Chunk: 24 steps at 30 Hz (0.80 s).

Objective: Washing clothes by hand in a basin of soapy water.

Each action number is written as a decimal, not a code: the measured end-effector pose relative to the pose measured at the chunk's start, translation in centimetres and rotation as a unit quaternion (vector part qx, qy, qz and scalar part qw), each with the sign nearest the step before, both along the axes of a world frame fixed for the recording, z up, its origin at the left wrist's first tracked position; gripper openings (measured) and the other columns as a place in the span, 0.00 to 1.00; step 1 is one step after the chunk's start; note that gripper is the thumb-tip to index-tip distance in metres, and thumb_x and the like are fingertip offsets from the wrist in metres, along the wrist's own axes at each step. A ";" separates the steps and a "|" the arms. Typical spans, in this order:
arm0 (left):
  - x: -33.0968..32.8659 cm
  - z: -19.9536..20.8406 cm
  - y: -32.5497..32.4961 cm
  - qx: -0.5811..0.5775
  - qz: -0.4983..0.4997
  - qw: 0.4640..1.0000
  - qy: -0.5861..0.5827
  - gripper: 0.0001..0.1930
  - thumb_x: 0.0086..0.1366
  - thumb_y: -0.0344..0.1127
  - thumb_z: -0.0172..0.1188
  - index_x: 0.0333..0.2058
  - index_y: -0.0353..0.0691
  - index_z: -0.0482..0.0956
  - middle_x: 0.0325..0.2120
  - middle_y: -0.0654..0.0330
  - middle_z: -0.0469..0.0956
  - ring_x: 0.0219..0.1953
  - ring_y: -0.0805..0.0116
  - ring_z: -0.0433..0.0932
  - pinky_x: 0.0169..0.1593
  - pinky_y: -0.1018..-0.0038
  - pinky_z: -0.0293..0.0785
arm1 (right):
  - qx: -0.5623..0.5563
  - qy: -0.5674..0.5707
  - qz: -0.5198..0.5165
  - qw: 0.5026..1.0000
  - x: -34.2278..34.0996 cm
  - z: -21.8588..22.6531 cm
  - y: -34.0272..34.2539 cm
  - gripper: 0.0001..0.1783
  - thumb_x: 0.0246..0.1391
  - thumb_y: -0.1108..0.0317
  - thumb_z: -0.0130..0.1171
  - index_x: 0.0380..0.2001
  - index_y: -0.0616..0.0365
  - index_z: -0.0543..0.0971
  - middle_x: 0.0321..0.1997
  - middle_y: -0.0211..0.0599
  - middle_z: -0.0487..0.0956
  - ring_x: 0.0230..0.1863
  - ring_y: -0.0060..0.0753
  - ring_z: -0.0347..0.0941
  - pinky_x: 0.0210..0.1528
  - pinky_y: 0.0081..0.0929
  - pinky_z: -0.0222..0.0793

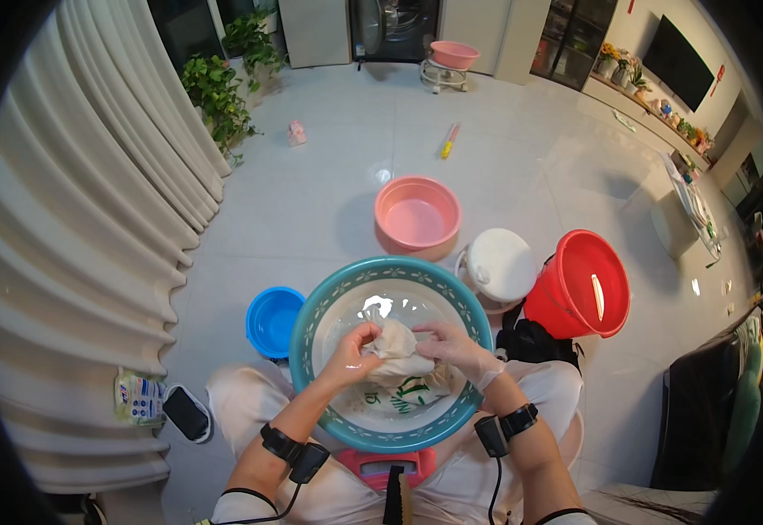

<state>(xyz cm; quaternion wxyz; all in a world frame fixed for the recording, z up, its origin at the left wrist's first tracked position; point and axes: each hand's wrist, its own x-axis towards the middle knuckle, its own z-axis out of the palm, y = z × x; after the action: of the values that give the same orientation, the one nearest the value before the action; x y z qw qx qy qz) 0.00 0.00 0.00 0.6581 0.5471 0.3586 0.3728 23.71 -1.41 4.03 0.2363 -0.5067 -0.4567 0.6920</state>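
Observation:
A large teal basin (390,268) with a pale floral pattern around its rim stands between my knees, with water inside. In it lies a wet white cloth (399,372) with green print, its upper part bunched up between my hands. My left hand (351,357) pinches the bunched fabric between thumb and fingers. From the other side, my right hand (456,348) has its fingers curled on the same cloth; something pale and translucent shows at its wrist. The lower part of the cloth rests at the near side of the basin.
Around the basin stand a blue basin (275,322), a pink basin (416,214), a white round-topped stool (501,267) and a red bucket (574,284). A phone (186,413) and a wipes pack (141,398) lie left by the curtain (93,262). A pink plastic piece (429,462) sits below the basin.

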 end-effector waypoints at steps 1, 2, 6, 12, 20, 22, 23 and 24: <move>0.1 0.3 -0.2 -0.006 -0.013 1.000 0.000 0.18 0.51 0.24 0.63 0.40 0.39 0.70 0.38 0.66 0.71 0.42 0.76 0.70 0.49 0.78 0.66 | -0.014 0.038 -0.001 0.999 -0.6 0.4 -0.2 0.25 0.54 0.61 0.60 0.53 0.62 0.71 0.36 0.26 0.76 0.35 0.13 0.69 0.37 0.14 0.64; 0.2 0.6 -0.3 -0.013 -0.026 1.000 -0.001 0.16 0.49 0.24 0.64 0.38 0.39 0.71 0.38 0.66 0.72 0.40 0.76 0.69 0.48 0.78 0.67 | -0.029 0.076 -0.002 0.997 -1.0 0.5 -0.4 0.22 0.55 0.63 0.58 0.51 0.63 0.73 0.36 0.26 0.76 0.34 0.13 0.68 0.36 0.14 0.64; 1.7 2.5 -1.4 0.035 -0.023 0.998 0.037 0.16 0.48 0.25 0.64 0.36 0.39 0.71 0.37 0.66 0.71 0.39 0.78 0.68 0.44 0.78 0.67 | -0.005 0.021 0.047 0.999 0.4 -1.8 -0.9 0.17 0.57 0.65 0.55 0.45 0.65 0.75 0.37 0.29 0.77 0.35 0.19 0.71 0.36 0.19 0.69; 0.9 3.2 -0.9 0.167 0.039 0.978 0.117 0.14 0.52 0.25 0.64 0.36 0.38 0.71 0.43 0.65 0.71 0.31 0.85 0.67 0.35 0.85 0.65 | 0.061 0.059 -0.076 0.993 0.5 -0.4 -0.4 0.16 0.59 0.64 0.53 0.44 0.65 0.76 0.36 0.27 0.76 0.36 0.16 0.69 0.40 0.17 0.66; 1.6 3.0 -1.7 0.054 0.021 0.998 -0.039 0.15 0.55 0.22 0.59 0.39 0.39 0.67 0.46 0.61 0.70 0.45 0.77 0.69 0.49 0.79 0.67 | 0.084 -0.006 -0.123 0.989 -0.3 0.8 -0.6 0.14 0.61 0.61 0.51 0.37 0.62 0.77 0.29 0.21 0.73 0.29 0.12 0.65 0.31 0.13 0.61; 1.3 2.5 -1.6 0.056 0.012 0.998 -0.019 0.15 0.55 0.22 0.60 0.39 0.39 0.67 0.46 0.61 0.71 0.42 0.78 0.69 0.46 0.80 0.68 | 0.082 -0.021 -0.106 0.991 -0.1 0.2 -0.4 0.15 0.61 0.61 0.52 0.38 0.64 0.78 0.28 0.22 0.73 0.28 0.12 0.65 0.30 0.14 0.62; 1.2 2.4 -1.6 0.057 0.002 0.998 0.001 0.15 0.55 0.22 0.60 0.40 0.40 0.67 0.45 0.61 0.71 0.39 0.80 0.69 0.43 0.82 0.68 | 0.079 -0.037 -0.089 0.992 -0.1 0.0 -0.3 0.15 0.61 0.62 0.52 0.38 0.65 0.78 0.28 0.22 0.73 0.27 0.12 0.64 0.29 0.15 0.62; 1.2 2.7 -1.5 0.057 0.002 0.998 0.002 0.15 0.55 0.22 0.60 0.40 0.40 0.67 0.45 0.61 0.71 0.39 0.80 0.69 0.43 0.82 0.68 | 0.078 -0.036 -0.089 0.992 -0.1 0.0 -0.3 0.15 0.61 0.62 0.52 0.38 0.65 0.78 0.28 0.22 0.73 0.27 0.12 0.64 0.29 0.15 0.62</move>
<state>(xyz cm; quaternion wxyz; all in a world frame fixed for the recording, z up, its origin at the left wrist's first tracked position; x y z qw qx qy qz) 1.16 -1.53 2.68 0.6247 0.5832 0.3392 0.3931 23.57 -1.75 4.07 0.3192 -0.5497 -0.4709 0.6117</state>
